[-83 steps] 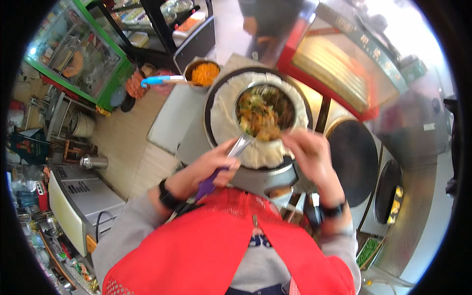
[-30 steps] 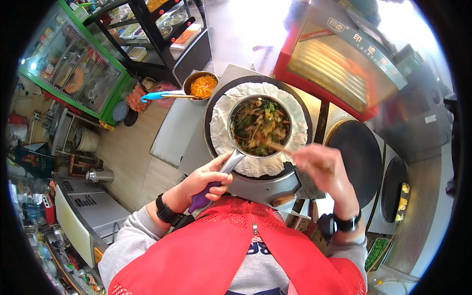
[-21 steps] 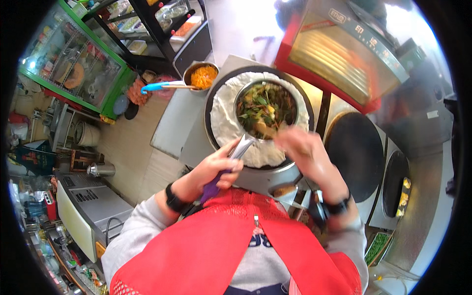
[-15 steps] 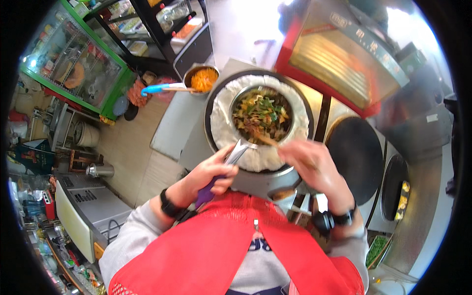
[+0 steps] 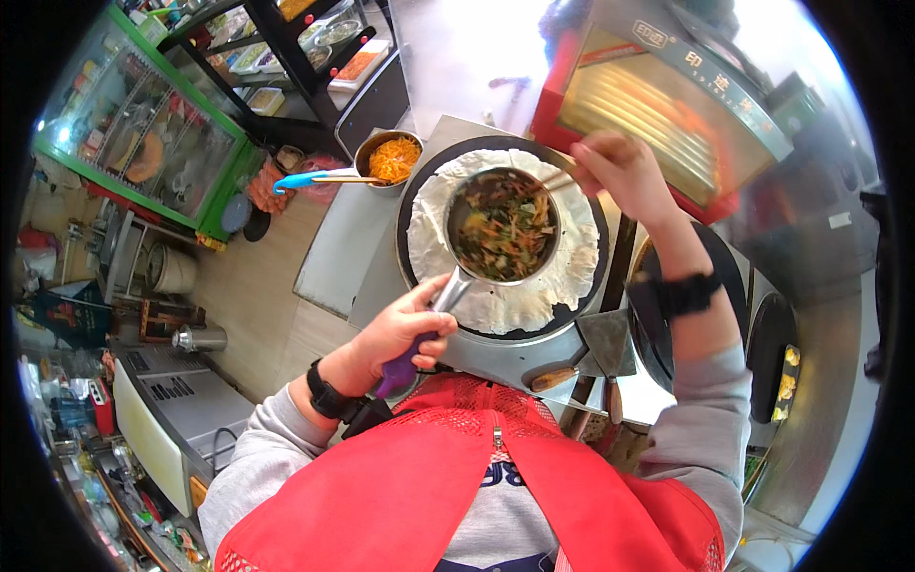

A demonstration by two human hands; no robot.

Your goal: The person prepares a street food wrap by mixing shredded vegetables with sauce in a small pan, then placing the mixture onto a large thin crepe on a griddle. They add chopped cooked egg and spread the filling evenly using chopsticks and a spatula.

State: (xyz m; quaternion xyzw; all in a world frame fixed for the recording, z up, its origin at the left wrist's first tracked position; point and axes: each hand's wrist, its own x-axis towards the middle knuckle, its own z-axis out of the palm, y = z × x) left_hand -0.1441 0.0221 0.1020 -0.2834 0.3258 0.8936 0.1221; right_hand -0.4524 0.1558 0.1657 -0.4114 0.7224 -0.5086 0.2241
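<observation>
My left hand (image 5: pixel 412 334) is closed round the purple handle (image 5: pixel 400 370) of a small metal saucepan (image 5: pixel 457 288). The pan is over a thin pale flatbread (image 5: pixel 534 310) on a round black griddle (image 5: pixel 578 315); whether they touch I cannot tell. Inside is a chopped vegetable filling (image 5: pixel 505 234) with green and orange bits. At the pan's upper right, my right hand (image 5: pixel 618 170) grips thin wooden chopsticks (image 5: pixel 558 179), their tips reaching into the filling. The hand is slightly blurred.
Another pan of orange shreds (image 5: pixel 394 157) with a blue handle (image 5: pixel 313 178) stands back left. A red glass-fronted cabinet (image 5: pixel 658 114) is back right, a second black griddle (image 5: pixel 705 372) right. A scraper (image 5: pixel 607 341) and a wooden handle (image 5: pixel 553 379) lie in front. A green-framed glass cabinet (image 5: pixel 224 195) stands left.
My right hand has moved up and away, from the pan's lower right to its upper right, with the chopsticks. The filling has been stirred about. My left hand keeps its hold on the handle.
</observation>
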